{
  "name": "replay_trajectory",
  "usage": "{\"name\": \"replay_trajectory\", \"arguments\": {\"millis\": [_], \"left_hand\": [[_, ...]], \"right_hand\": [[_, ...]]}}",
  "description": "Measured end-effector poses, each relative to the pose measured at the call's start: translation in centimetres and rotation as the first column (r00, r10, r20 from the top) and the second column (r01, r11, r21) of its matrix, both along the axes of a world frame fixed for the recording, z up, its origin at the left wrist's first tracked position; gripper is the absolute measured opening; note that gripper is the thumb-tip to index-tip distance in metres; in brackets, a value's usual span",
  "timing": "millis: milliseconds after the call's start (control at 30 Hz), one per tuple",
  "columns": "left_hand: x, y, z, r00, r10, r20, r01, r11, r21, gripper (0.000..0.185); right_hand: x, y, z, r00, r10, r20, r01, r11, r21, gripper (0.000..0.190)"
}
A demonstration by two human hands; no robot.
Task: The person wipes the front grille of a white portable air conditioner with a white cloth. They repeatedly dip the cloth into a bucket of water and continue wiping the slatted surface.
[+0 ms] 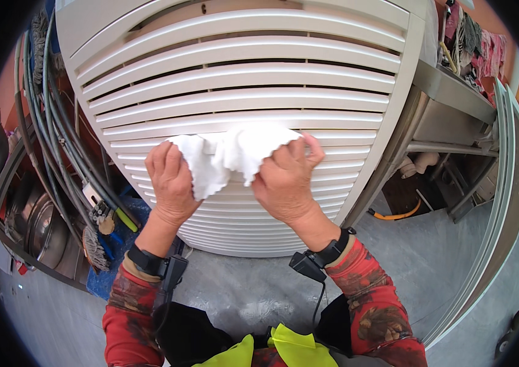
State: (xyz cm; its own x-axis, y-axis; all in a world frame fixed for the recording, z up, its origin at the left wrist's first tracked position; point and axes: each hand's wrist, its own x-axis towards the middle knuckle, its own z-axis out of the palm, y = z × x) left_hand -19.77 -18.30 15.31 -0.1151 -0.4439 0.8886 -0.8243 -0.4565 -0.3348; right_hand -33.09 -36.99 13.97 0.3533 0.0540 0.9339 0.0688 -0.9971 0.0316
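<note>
Between my two hands a white cloth (245,149) is held up by its sides, bunched and sagging in the middle. My left hand (170,181) has its fingers curled around the cloth's left edge, and my right hand (289,179) grips the right edge. Directly behind the cloth stands a large white slatted panel (241,98), with dark gaps between its upper slats. Whether the cloth touches the slats I cannot tell. Black straps with small devices sit on both wrists.
Mops and long poles (53,114) lean at the left, near metal basins (46,229). A stainless steel table (456,94) stands right of the panel, with hanging cloths (488,52) beyond. Upright sheets (498,220) stand at the far right. An orange-handled tool (397,215) lies low under the table.
</note>
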Motion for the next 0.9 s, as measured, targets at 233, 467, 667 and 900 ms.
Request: {"name": "replay_trajectory", "arguments": {"millis": [233,467,667,900], "left_hand": [[-5.2,-9.8,0.9,0.979,-0.195,0.061,0.194,0.981,0.019,0.022],[-7.9,-13.8,0.9,0.972,-0.215,0.1,0.213,0.977,0.03,0.015],[-6.4,-11.1,0.0,0.976,-0.192,0.1,0.193,0.981,0.0,0.018],[-9.8,-15.8,0.7,0.961,-0.261,0.092,0.25,0.962,0.113,0.02]], "right_hand": [[-3.8,-6.9,-1.1,0.928,-0.179,0.326,0.078,0.952,0.297,0.05],[-3.9,-7.4,-1.8,0.943,-0.05,0.328,-0.056,0.95,0.307,0.049],[-4.7,-6.4,-1.8,0.987,-0.024,0.16,0.009,0.995,0.095,0.053],[-5.7,-10.3,-0.5,0.891,-0.229,0.392,0.154,0.965,0.215,0.039]]}}
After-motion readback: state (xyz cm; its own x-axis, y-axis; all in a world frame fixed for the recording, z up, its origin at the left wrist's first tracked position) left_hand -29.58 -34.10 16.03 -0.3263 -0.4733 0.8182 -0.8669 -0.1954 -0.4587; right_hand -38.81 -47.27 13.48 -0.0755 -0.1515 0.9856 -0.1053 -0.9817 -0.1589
